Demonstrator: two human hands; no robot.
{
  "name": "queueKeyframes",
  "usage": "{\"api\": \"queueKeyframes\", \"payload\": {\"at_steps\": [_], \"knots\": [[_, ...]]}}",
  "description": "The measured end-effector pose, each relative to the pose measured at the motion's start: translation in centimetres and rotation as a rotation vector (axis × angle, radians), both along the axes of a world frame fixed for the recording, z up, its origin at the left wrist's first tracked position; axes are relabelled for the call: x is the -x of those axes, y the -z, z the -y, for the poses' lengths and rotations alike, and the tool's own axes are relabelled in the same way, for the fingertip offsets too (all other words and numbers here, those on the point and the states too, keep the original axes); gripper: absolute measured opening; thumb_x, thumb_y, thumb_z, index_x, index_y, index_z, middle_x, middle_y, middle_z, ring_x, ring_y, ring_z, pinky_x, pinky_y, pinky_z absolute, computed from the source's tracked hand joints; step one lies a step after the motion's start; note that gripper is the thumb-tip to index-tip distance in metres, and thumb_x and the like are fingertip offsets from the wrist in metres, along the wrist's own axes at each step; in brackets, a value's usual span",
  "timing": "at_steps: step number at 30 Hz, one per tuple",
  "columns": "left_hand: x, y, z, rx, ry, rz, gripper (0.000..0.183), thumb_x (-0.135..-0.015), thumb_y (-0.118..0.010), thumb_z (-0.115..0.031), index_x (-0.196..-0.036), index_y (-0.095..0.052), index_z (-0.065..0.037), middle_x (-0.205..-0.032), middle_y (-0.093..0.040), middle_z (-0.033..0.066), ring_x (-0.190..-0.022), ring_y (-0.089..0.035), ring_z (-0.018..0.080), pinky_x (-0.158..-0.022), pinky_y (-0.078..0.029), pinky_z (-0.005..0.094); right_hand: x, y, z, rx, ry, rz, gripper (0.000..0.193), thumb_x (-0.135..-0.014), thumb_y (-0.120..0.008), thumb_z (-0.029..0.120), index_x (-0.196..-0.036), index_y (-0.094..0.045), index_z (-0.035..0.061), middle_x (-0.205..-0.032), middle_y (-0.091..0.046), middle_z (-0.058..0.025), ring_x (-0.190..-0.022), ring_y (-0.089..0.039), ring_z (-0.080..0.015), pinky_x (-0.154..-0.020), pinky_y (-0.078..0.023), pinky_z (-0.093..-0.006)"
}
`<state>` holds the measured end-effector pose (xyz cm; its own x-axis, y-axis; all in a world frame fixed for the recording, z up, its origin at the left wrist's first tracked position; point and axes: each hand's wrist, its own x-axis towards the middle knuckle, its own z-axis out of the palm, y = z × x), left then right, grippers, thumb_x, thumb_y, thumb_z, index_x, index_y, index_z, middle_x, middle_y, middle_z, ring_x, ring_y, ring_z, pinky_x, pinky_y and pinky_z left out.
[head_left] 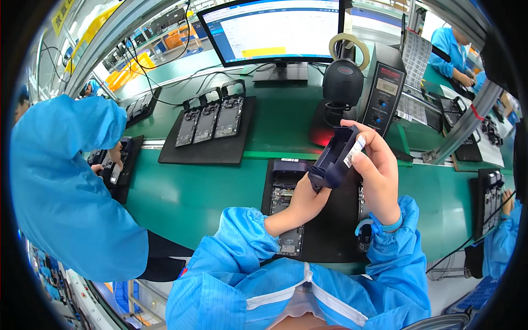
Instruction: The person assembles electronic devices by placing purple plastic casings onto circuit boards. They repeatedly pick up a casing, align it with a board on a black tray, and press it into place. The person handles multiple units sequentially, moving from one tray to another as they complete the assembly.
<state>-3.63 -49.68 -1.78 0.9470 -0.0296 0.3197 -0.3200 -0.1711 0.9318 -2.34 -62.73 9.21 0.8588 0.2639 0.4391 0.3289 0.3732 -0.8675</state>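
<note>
My left hand [304,202] and my right hand [379,168] together hold a dark, hollow plastic housing [332,159] above the black mat [333,237]. The left hand grips its near end, fingers partly hidden beneath it. The right hand closes round its right side, thumb beside a white label [354,152]. Behind the housing stands a black scanner [342,82], with red light glowing at its base. Below my left wrist lies an opened device with a bare circuit board [289,246], its dark cover [289,171] at the far end. Another device [363,204] is partly hidden by my right forearm.
A monitor [272,33] stands at the back, beside a grey control box [383,91] with blue knobs. Several opened devices [206,121] lie on a black board [203,155] to the left. A co-worker in blue [71,181] sits close on my left; others work at right.
</note>
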Motion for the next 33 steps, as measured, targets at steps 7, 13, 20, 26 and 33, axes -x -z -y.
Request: {"api": "queueKeyframes", "payload": {"at_steps": [7,13,20,26,33], "knots": [[-0.1,-0.4,-0.1,0.050,0.005,-0.004,0.022,-0.080,-0.053,-0.009,-0.101,-0.051,-0.002,-0.088,-0.057,0.0093,-0.081,-0.056,0.0175,-0.070,-0.043,0.0292,-0.6,0.1,-0.1,0.014,0.033,0.048,0.013,-0.079,-0.059,0.009,-0.083,-0.048,0.0017,-0.118,-0.044,-0.0126,-0.093,-0.048,-0.0117,-0.081,-0.041,-0.0264],[0.1,-0.1,0.1,0.044,-0.035,0.028,0.022,-0.080,-0.053,-0.008,-0.102,-0.050,-0.003,-0.086,-0.057,0.0078,-0.079,-0.055,0.0166,-0.071,-0.043,0.0284,-0.4,0.2,-0.3,0.070,0.072,0.055,0.017,-0.075,-0.062,0.007,-0.081,-0.047,0.0015,-0.117,-0.042,-0.0117,-0.095,-0.049,-0.0141,-0.078,-0.044,-0.0274],[0.2,-0.1,-0.2,0.098,0.067,0.043,0.032,-0.077,-0.053,0.000,-0.108,-0.044,0.003,-0.103,-0.052,0.0095,-0.090,-0.051,0.0156,-0.079,-0.042,0.0280,-2.1,0.9,0.5,-0.170,0.080,-0.147,0.017,-0.079,-0.051,0.004,-0.087,-0.037,0.0088,-0.097,-0.053,-0.0093,-0.086,-0.052,-0.0119,-0.066,-0.046,-0.0263],[3.4,-0.1,-0.6,0.393,0.296,-0.290,0.069,-0.075,-0.053,0.005,-0.130,-0.013,-0.004,-0.116,-0.043,0.0107,-0.104,-0.046,0.0177,-0.089,-0.037,0.0311,-9.6,5.7,9.4,-0.203,1.038,0.066,0.015,-0.081,-0.056,0.015,-0.074,-0.046,0.0054,-0.067,-0.047,0.0025,-0.058,-0.040,-0.0045,-0.053,-0.033,-0.0184],[4.9,0.8,-1.1,0.368,0.382,-0.616,0.085,-0.076,-0.047,0.010,-0.135,0.011,-0.012,-0.132,-0.027,0.0137,-0.118,-0.034,0.0211,-0.095,-0.030,0.0294,-11.7,9.4,12.6,0.141,1.235,-0.099,0.034,-0.077,-0.058,0.030,-0.080,-0.060,-0.0040,-0.065,-0.058,-0.0063,-0.060,-0.051,-0.0125,-0.056,-0.040,-0.0275]]}}
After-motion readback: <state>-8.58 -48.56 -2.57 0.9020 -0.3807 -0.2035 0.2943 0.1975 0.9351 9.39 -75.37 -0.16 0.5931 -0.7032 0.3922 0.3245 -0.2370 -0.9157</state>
